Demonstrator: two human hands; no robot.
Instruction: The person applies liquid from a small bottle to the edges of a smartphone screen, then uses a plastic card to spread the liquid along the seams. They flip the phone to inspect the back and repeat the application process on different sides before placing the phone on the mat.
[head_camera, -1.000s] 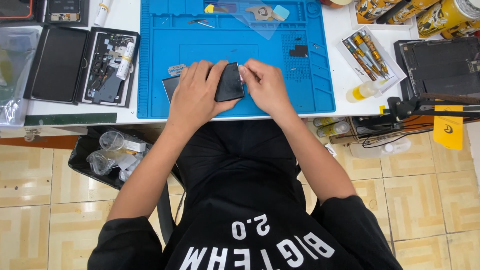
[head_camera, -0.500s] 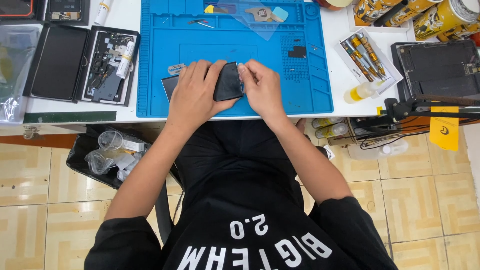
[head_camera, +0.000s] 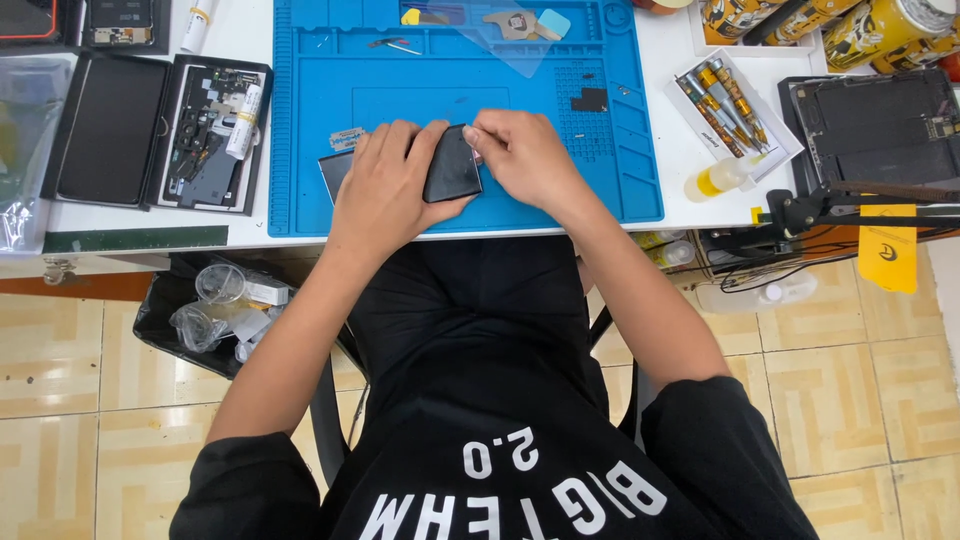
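A black smartphone (head_camera: 453, 165) is held tilted over the near edge of the blue work mat (head_camera: 600, 190). My left hand (head_camera: 385, 190) wraps around its left side and underside. My right hand (head_camera: 520, 155) touches its upper right corner with the fingertips pinched there. Under my left hand a second dark flat panel (head_camera: 335, 172) lies on the mat, partly hidden. A small silver blade (head_camera: 347, 139) rests just beyond it.
An opened phone body (head_camera: 210, 135) and a dark screen panel (head_camera: 105, 125) lie at the left. A screwdriver tray (head_camera: 730, 105) and a small yellow bottle (head_camera: 720, 180) sit at the right, with an opened tablet (head_camera: 870, 125) beyond. A bin (head_camera: 215, 305) stands under the table.
The phone has tilted slightly and my right fingertips have shifted along its upper edge. Both hands stay at the same spot on the mat.
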